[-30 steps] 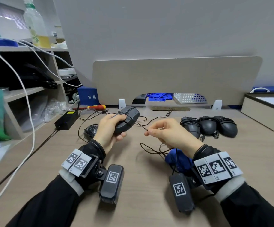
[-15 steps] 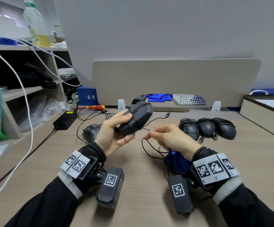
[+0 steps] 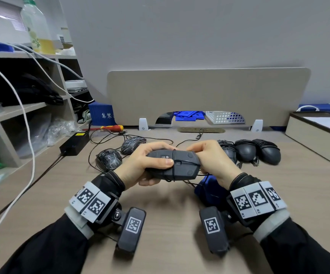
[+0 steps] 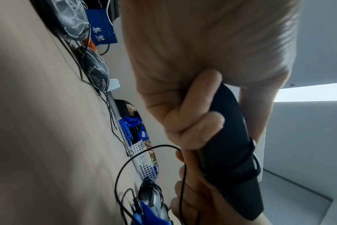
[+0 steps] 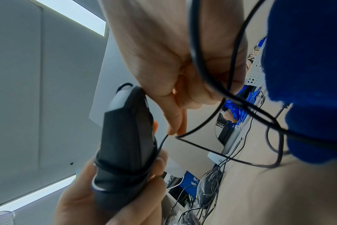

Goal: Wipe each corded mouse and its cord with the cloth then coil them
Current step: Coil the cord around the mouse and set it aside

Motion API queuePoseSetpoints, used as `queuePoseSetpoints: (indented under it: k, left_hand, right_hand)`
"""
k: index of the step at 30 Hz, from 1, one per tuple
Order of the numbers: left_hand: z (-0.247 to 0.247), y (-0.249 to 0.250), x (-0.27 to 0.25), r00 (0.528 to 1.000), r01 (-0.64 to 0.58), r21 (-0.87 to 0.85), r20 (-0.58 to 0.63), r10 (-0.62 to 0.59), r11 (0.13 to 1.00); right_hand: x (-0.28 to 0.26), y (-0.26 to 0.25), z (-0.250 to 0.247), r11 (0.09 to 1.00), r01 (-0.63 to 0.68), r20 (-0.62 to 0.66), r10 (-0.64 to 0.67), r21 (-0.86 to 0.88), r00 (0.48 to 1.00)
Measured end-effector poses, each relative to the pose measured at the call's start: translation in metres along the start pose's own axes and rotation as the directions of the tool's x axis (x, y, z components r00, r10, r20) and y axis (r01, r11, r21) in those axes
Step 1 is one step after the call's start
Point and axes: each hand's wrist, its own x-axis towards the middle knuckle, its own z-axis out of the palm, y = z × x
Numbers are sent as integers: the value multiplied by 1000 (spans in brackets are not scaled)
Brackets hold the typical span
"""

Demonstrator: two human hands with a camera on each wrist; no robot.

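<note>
My left hand [image 3: 157,168] grips a black corded mouse [image 3: 182,165] above the desk, underside up. A turn of its thin black cord [image 3: 173,159] lies around the body. My right hand [image 3: 191,150] sits at the mouse's far right end and pinches the cord [image 5: 164,139] between thumb and finger. Slack cord loops hang below that wrist. A blue cloth [image 3: 209,191] lies on the desk under my right wrist. Three black mice with coiled cords [image 3: 247,150] sit in a row at the right. Two patterned mice [image 3: 109,160] lie at the left, cords loose.
A black power adapter [image 3: 74,143] and a red-yellow screwdriver [image 3: 111,127] lie at the back left beside shelves [image 3: 22,107]. A white cable [image 3: 29,135] hangs down there. A beige divider [image 3: 199,95] closes the back, and a shallow box [image 3: 316,139] stands at the right.
My left hand turned the mouse underside up and brought it to the middle. My right hand moved up to the mouse, laying the cord around its body.
</note>
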Motion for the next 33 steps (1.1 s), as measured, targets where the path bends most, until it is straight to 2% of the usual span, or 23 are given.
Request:
queuePoseSetpoints:
  k: [3, 7, 12, 15, 19, 21, 24, 27, 30, 33]
  left_hand:
    - [-2, 4, -1, 1000, 4, 108, 8, -4, 994]
    - [2, 7, -2, 996, 46, 154, -78, -34, 987]
    - [1, 11, -6, 998, 66, 345, -8, -68, 936]
    - [8, 9, -5, 997, 20, 336, 60, -42, 942]
    - [7, 0, 2, 989, 134, 338, -106, -103, 932]
    - [6, -6, 5, 973, 193, 324, -186, -138, 926]
    - [6, -12, 10, 947, 221, 275, -288, -139, 936]
    - [-1, -14, 14, 904, 220, 140, -401, -148, 966]
    - [-12, -12, 16, 854, 167, -24, -496, -157, 986]
    - [-18, -5, 11, 857, 44, -169, -500, -124, 985]
  right_hand:
    - [1, -2, -1, 1000, -8, -36, 8, 3, 999]
    - [5, -4, -6, 996, 82, -190, -73, 38, 979]
    - [5, -2, 3, 993, 95, -117, -102, -66, 988]
    - [3, -3, 9, 989, 115, -67, -121, -92, 990]
    - [4, -4, 8, 983, 151, -119, -163, -107, 979]
    - [5, -4, 10, 976, 167, -121, -184, -140, 975]
    - [1, -8, 15, 969, 190, -80, -204, -155, 976]
    - [-3, -13, 19, 971, 211, 5, -212, -115, 977]
    - [-6, -14, 22, 971, 211, 111, -198, -112, 974]
    - [-8, -12, 23, 995, 66, 205, -50, -71, 977]
